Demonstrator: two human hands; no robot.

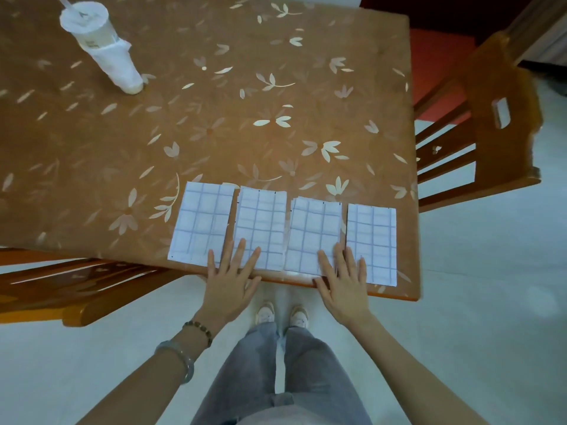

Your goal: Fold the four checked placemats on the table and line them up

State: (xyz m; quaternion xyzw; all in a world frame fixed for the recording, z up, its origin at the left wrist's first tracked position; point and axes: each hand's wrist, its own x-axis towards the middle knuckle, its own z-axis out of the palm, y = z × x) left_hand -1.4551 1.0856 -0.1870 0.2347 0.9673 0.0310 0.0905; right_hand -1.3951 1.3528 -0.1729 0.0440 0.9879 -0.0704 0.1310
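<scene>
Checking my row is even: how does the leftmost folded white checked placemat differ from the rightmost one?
The leftmost folded white checked placemat lies slanted, far end leaning right; the rightmost placemat lies straight. The leftmost shows a layer peeking out at its far right corner; the rightmost's edges look flush. Both are flat narrow rectangles.
</scene>
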